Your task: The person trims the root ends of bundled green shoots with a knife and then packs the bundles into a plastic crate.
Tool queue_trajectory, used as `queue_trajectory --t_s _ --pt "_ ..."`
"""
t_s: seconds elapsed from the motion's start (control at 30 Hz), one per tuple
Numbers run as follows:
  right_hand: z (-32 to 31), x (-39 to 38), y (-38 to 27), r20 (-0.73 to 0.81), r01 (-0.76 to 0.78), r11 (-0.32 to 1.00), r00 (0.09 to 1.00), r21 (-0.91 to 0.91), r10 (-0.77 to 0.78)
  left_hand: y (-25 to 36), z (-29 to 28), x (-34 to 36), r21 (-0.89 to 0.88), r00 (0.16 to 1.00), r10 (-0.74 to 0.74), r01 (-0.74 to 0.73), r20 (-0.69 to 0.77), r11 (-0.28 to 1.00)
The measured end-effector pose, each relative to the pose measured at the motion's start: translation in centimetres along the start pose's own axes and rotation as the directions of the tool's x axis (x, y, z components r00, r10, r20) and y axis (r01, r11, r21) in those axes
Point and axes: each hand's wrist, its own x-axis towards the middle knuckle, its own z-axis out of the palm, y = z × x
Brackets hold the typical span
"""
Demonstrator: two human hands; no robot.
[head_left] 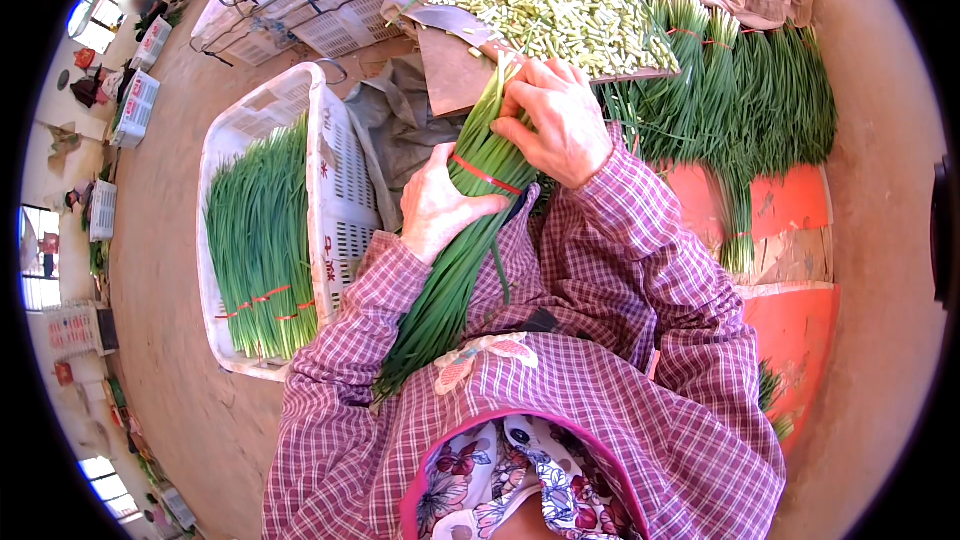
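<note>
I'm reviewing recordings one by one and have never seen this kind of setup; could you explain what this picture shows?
There is no robot: a person works bare-handed, seen from above through a head-worn fisheye camera, which bends straight edges. The left hand grips a bundle of green stalks tied with a red band; the right hand is at its pale ends. Ahead, a board carries chopped pale pieces and a knife. A white crate at left holds tied greens; more bundles lie to the right.

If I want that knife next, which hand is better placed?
Probably your right hand, at the green bunch's pale ends and nearer the knife. Your left hand grips the bunch by its red band, so it seems better for steadying.
</note>
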Motion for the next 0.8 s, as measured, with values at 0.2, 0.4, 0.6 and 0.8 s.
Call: queue_trajectory --t_s 0.2,0.4,0.6,0.8 --pt "0.1 1.3 2.2 -0.177 0.052 0.985 0.981 -0.163 -0.081 -0.7 0.2 0.8 -0.044 0.999 0.007 -0.005 0.042 0.999" --pt "-10.8 2.2 10.6 -0.386 -0.16 0.899 0.922 -0.408 -0.011 -2.3 -0.8 1.3 -0.256 0.994 0.019 0.009 0.109 0.967" --pt "-25.2 -7.5 22.1 -0.43 -0.612 0.237 0.734 -0.755 0.526 -5.0 -4.7 2.4 -0.587 0.967 -0.091 0.219 0.24 0.78" --pt "-10.3 -4.8 14.3 -0.177 -0.44 0.811 0.898 -0.386 0.402 -6.6 -10.6 4.1 -0.582 0.951 -0.139 0.281 0.276 0.764"
